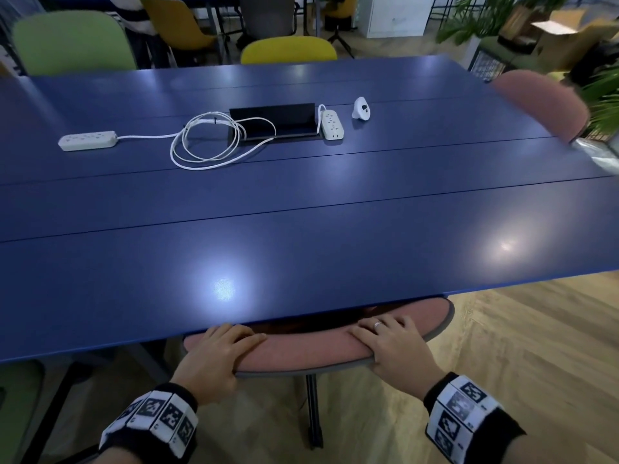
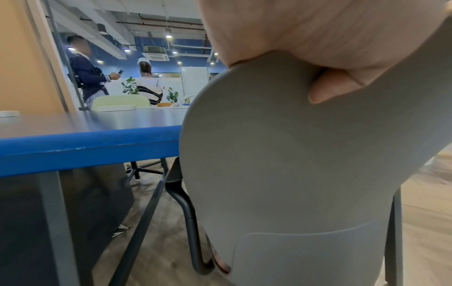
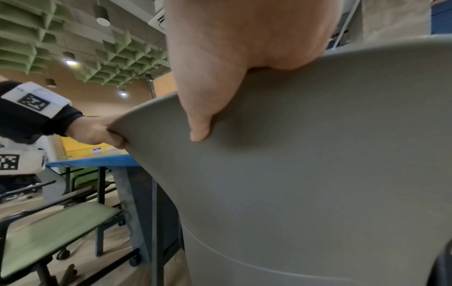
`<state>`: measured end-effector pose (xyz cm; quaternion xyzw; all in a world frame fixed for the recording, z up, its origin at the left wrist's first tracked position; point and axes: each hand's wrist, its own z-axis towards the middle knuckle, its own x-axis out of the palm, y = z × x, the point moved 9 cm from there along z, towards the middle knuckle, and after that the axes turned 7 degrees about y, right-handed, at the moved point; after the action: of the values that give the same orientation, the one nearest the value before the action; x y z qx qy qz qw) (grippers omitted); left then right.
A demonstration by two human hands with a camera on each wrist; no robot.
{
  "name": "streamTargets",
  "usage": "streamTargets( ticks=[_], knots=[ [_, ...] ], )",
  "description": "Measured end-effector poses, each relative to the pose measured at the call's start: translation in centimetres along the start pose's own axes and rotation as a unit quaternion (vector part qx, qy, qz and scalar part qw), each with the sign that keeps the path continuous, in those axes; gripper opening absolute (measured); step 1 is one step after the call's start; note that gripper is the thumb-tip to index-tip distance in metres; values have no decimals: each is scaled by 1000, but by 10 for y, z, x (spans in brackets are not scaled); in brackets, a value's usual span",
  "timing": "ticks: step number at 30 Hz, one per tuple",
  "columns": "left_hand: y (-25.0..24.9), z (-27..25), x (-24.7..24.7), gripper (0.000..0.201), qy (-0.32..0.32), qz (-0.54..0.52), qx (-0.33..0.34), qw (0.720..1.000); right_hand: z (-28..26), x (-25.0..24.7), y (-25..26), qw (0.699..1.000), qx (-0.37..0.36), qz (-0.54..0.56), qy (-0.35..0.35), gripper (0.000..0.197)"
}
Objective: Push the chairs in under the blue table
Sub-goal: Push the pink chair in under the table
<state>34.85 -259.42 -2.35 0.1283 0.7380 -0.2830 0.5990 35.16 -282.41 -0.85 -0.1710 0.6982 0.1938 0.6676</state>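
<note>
1. Head view: a person's left hand (image 1: 214, 354) and right hand (image 1: 392, 346) grip the top of a pink chair (image 1: 301, 353), fingers curled over its upholstered front and thumbs behind on the grey shell, at the near edge of the blue table (image 1: 301, 212).

2. The chair's backrest sits right against the table's near edge, its top rim partly tucked beneath the tabletop (the seat itself is hidden under the table).

3. Left wrist view: the left thumb (image 2: 335, 87) presses on the grey shell (image 2: 293, 164) of the backrest, which meets the blue table edge (image 2: 85, 147); the fingers on the far side are out of sight.

4. Right wrist view: the right thumb (image 3: 203, 108) lies flat down the shell (image 3: 318, 164), and the left hand (image 3: 97, 133) pinches the shell's far corner.

5. Open wood floor (image 1: 519, 346) lies to the right of the chair and behind it; a green chair (image 3: 53, 238) stands just to the left, its seat partly under the table.

6. Across the table, a green chair back (image 1: 73, 41), a yellow chair back (image 1: 288, 50) and another pink chair (image 1: 542, 102) rise above the far and right edges; their seats and legs are hidden.

7. On the tabletop lie two white power strips (image 1: 87, 140), a coiled white cable (image 1: 207, 142), an open black cable hatch (image 1: 278, 122) and a small white device (image 1: 361, 109) that is hard to identify.

8. The right edge of the head view is smeared with blur.
</note>
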Motion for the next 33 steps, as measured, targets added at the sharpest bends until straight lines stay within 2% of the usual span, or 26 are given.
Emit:
streamTargets(
  ticks=[6,14,19,23,27,33],
  knots=[
    [1,-1,1,61,1,-1,-6,1000,-3,3,-1,999,-24,25,11,57],
    [2,1,-1,56,8,-3,0,1000,-15,0,-8,998,-13,57,-4,47],
    [7,4,4,63,34,3,11,999,-35,-2,-25,996,43,68,-39,44],
    [4,7,-1,63,39,-7,10,999,-56,0,-33,990,98,86,-52,49],
    [3,6,2,68,97,-32,-15,995,-74,5,-30,979,157,115,-62,53],
    [2,9,-3,69,118,-31,-21,992,-100,6,-16,960,225,142,-89,54]
  ],
)
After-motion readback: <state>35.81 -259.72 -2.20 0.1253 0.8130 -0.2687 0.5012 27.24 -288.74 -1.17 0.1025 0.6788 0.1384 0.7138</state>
